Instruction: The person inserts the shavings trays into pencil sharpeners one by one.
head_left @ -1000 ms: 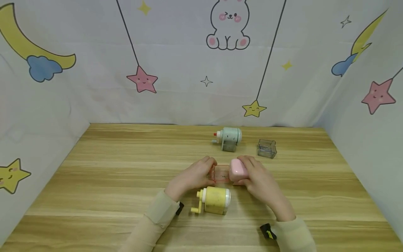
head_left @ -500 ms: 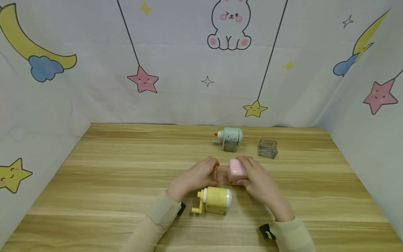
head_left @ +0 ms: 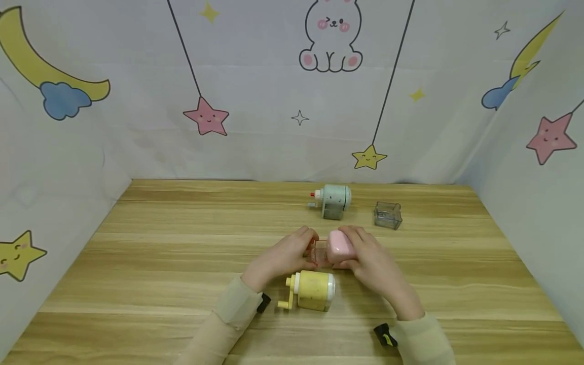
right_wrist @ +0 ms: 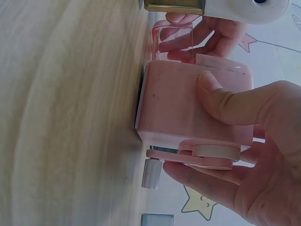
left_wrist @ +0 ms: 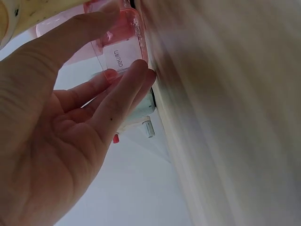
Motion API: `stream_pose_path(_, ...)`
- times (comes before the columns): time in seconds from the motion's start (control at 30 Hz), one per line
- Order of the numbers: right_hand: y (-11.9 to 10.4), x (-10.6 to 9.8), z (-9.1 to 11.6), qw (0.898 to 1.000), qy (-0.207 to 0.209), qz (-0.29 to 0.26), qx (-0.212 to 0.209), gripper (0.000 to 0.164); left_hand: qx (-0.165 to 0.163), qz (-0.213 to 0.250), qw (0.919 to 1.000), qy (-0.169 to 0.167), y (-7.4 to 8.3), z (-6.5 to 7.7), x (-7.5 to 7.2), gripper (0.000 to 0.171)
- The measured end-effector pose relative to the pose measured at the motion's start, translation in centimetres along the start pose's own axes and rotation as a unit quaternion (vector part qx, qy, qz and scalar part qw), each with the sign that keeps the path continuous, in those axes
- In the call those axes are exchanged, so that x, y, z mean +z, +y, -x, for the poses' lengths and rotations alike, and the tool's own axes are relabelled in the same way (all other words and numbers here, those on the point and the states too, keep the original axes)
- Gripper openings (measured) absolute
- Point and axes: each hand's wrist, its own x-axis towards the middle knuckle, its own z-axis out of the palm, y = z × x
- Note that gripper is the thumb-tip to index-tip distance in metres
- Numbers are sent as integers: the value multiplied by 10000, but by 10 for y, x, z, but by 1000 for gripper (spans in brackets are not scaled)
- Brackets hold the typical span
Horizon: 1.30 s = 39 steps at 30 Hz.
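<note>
A pink crank pencil sharpener [head_left: 340, 247] stands on the table, gripped by my right hand [head_left: 376, 259]. In the right wrist view its body [right_wrist: 176, 99] faces me, the thumb pressing one side and the fingers near the crank [right_wrist: 169, 157]. My left hand [head_left: 280, 256] pinches a clear pink shavings drawer [head_left: 321, 252] between thumb and fingers. Printed lettering shows on the drawer [left_wrist: 123, 54] in the left wrist view. One end of the drawer meets the sharpener body, seemingly partly inside; the rest sticks out on the left.
Just in front of the hands stands a yellow crank sharpener [head_left: 313, 290]. Behind them are a mint sharpener [head_left: 335, 200] and a clear grey drawer [head_left: 388, 215]. Small black pieces sit by the left sleeve [head_left: 237, 301] and the right sleeve [head_left: 422, 337]. White printed cloth [head_left: 255, 147] walls the table.
My right hand has shifted slightly left with the pink sharpener, while the left hand moved a little right. Less of the clear pink drawer shows between them.
</note>
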Motion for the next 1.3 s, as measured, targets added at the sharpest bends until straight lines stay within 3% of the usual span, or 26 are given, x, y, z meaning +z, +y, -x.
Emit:
stream_pose_path(0.3,-3,1,-2,10000,29,-51,-29,68,22,56,10000,48,-1,0,1,55)
stream_pose_path(0.53,-6,3,-5,9999,-30,-84,-74,68,-138,108,9998,42,1,0,1,64)
stream_pose_path(1.3,-15,9,-15,9997,-99,-169,-118,67,-80,53,9999,98,-1,1,0,55)
